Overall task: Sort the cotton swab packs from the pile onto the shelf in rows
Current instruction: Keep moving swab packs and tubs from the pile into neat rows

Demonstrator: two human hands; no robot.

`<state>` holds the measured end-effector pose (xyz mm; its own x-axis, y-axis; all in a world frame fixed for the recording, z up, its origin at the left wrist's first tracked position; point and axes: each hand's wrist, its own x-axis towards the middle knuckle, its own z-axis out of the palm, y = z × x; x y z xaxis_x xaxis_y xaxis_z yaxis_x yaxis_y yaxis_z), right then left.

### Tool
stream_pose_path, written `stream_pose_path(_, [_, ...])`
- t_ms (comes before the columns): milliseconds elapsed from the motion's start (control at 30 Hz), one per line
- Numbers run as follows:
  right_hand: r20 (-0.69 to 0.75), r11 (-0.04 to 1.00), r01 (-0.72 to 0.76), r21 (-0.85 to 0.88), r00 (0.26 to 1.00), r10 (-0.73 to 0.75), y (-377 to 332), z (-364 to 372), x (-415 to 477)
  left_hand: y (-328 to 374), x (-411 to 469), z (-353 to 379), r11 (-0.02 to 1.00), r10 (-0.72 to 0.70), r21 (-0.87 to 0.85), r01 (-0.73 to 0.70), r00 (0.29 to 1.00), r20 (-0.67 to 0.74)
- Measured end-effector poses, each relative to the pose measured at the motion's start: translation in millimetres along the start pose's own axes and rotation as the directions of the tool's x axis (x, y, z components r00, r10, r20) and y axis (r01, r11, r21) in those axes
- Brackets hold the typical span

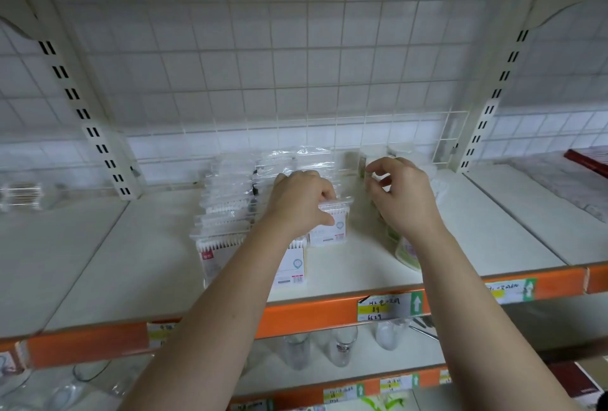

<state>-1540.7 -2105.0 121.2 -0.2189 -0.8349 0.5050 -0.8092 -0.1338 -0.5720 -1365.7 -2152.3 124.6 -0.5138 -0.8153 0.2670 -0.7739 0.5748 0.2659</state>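
Here a clear plastic cotton swab pack with white label (329,228) is pinched upright in the grip of the left hand (301,203), ready to be stood on the white shelf (477,229). Finished rows of packs (223,213) are lined up just left. The right hand (403,195) is curled to the right, and what it holds cannot be told.

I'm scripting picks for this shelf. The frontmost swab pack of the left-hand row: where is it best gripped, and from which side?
Probably its top edge, pinched from above. The frontmost pack stands upright, broad face forward, with its row packed close behind and a second row beside it. The left hand grips its own pack that way.
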Motion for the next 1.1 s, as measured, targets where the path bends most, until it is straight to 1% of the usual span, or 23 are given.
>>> stream_pose_path(100, [0.006,1.000,-0.005,0.004,1.000,0.005,0.9,0.7,0.1,-0.2,2.4,-2.2,1.000,-0.010,0.023,0.010,0.999,-0.040])
stream_pose_path(333, [0.009,1.000,-0.019,0.017,1.000,0.019,-0.6,4.4,-0.4,-0.9,7.5,-3.9,0.999,-0.004,0.037,0.002,0.999,0.040])
stream_pose_path(433, [0.017,1.000,-0.021,0.020,1.000,0.021,-3.7,5.8,-1.5,-5.8,6.1,-3.7,1.000,0.003,0.026,-0.004,1.000,0.030])
stream_pose_path(533, [0.025,1.000,0.001,0.024,1.000,-0.002,-9.6,7.6,-0.2,-12.8,0.0,-7.4,0.997,0.004,-0.072,-0.010,0.997,-0.083])
stream_pose_path(633, [0.044,0.999,0.036,0.041,0.998,-0.038,-21.0,13.1,2.8,-24.3,-10.1,-17.8,0.999,-0.021,-0.053,0.008,0.969,-0.245])
stream_pose_path(700, [0.060,0.997,0.053,0.061,0.997,-0.057,-32.1,20.7,4.9,-35.2,-20.0,-26.0,0.998,-0.054,-0.005,0.056,0.946,-0.319])
stream_pose_path(767, [0.085,0.994,0.071,0.078,0.993,-0.077,-45.4,31.1,6.6,-48.6,-32.0,-34.3,0.990,-0.092,0.066,0.124,0.927,-0.364])
stream_pose_path(867, [0.130,0.986,0.113,0.123,0.983,-0.129,-69.8,50.4,7.6,-70.9,-53.3,-46.1,0.962,-0.139,0.169,0.215,0.917,-0.373])
stream_pose_path(967, [0.167,0.975,0.174,0.136,0.966,-0.196,-99.6,73.9,6.7,-95.7,-79.3,-57.1,0.938,-0.187,0.201,0.284,0.898,-0.398])
stream_pose_path(1100, [0.233,0.951,0.240,0.195,0.930,-0.283,-149.3,109.7,-0.9,-135.8,-124.9,-75.6,0.891,-0.279,0.196,0.409,0.835,-0.474])
